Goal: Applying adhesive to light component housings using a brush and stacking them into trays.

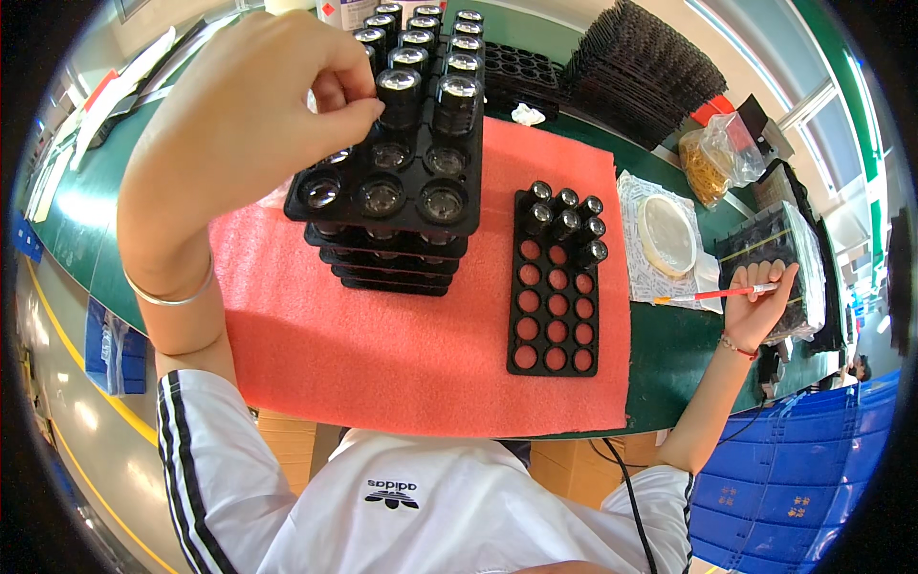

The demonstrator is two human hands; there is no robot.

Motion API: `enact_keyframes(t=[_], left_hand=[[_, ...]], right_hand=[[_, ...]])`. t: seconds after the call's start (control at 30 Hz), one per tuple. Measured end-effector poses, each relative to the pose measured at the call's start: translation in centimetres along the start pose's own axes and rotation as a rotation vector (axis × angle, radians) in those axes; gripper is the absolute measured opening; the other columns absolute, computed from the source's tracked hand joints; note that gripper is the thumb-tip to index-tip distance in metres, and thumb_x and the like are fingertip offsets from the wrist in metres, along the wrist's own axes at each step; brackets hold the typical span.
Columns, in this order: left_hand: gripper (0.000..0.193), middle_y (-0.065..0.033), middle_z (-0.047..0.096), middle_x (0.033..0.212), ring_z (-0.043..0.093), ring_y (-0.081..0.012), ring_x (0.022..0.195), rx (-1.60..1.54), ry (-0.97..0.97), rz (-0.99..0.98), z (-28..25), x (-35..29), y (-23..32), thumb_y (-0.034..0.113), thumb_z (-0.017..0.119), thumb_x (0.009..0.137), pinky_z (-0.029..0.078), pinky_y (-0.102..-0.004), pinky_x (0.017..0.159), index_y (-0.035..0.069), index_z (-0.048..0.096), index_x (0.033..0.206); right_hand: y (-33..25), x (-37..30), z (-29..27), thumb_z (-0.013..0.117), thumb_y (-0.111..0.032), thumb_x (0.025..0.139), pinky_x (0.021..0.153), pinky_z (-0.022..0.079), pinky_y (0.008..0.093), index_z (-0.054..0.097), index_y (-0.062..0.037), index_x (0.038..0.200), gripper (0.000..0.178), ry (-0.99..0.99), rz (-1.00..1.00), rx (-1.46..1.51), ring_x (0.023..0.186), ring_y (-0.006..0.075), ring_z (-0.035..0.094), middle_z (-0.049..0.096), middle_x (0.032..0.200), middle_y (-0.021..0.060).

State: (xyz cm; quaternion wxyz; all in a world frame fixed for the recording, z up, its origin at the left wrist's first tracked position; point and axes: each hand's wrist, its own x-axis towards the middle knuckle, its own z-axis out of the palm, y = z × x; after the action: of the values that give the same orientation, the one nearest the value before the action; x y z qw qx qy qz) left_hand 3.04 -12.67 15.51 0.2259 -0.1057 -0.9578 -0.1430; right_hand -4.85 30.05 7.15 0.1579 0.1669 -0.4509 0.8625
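Observation:
My left hand (273, 105) is at the top of a tall stack of black trays (406, 226), its thumb and fingers curled together beside a black cylinder with a shiny lens-like top (400, 96). Whatever lies inside those fingers is hidden. Several such cylinders stand upright in rows at the far part of the top tray, while its near holes show clear round lenses. Over on the right, my right hand (760, 298) is closed around a thin red brush (712, 293), whose yellowish tip points left. A smaller black tray (543, 304) holds several upright cylinders at its far end.
A pink foam mat (382, 354) lies under the trays on the green table (660, 373). Near the brush is a round pale dish (666, 235) on printed paper. Stacked black trays (645, 67), a bag of yellow items (712, 158) and wrapped trays (765, 244) stand farther out.

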Motion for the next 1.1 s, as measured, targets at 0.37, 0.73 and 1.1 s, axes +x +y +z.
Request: enact_keyframes(t=[0.37, 0.73, 1.1], left_hand=[[0.014, -0.0062, 0.054, 0.054, 0.049, -0.0156, 0.046, 0.082, 0.047, 0.032, -0.2, -0.8, 0.0, 0.016, 0.064, 0.065, 0.037, -0.0262, 0.046, 0.002, 0.060, 0.067], [0.013, 0.0032, 0.038, 0.052, 0.039, -0.0080, 0.041, -0.500, -0.196, 0.991, 3.5, -7.2, 6.5, 0.016, 0.056, 0.059, 0.030, -0.0223, 0.037, 0.009, 0.046, 0.057], [0.068, -0.0167, 0.035, 0.123, 0.032, -0.0323, 0.115, -0.449, -0.266, 0.693, 16.1, -6.3, 7.5, 0.032, 0.064, 0.065, 0.033, -0.0445, 0.090, -0.002, 0.038, 0.119]], right_hand=[[0.1, 0.1, -0.1, 0.041, -0.032, 0.091, 0.044, 0.021, 0.0228, 0.040, -0.0094, 0.064, 0.035, -0.006, 0.001, 0.002, 0.040, 0.0069, 0.023, 0.032, 0.047, -0.0021], [0.5, 0.2, -0.2, 0.039, -0.033, 0.091, 0.044, 0.021, 0.0229, 0.041, -0.0091, 0.065, 0.035, -0.029, 0.032, -0.019, 0.040, 0.0072, 0.024, 0.032, 0.048, -0.0021], [0.1, 0.3, -0.9, 0.040, -0.029, 0.091, 0.047, 0.022, 0.0225, 0.039, -0.0087, 0.065, 0.032, -0.061, 0.093, 0.095, 0.042, 0.0069, 0.023, 0.027, 0.047, -0.0019]])
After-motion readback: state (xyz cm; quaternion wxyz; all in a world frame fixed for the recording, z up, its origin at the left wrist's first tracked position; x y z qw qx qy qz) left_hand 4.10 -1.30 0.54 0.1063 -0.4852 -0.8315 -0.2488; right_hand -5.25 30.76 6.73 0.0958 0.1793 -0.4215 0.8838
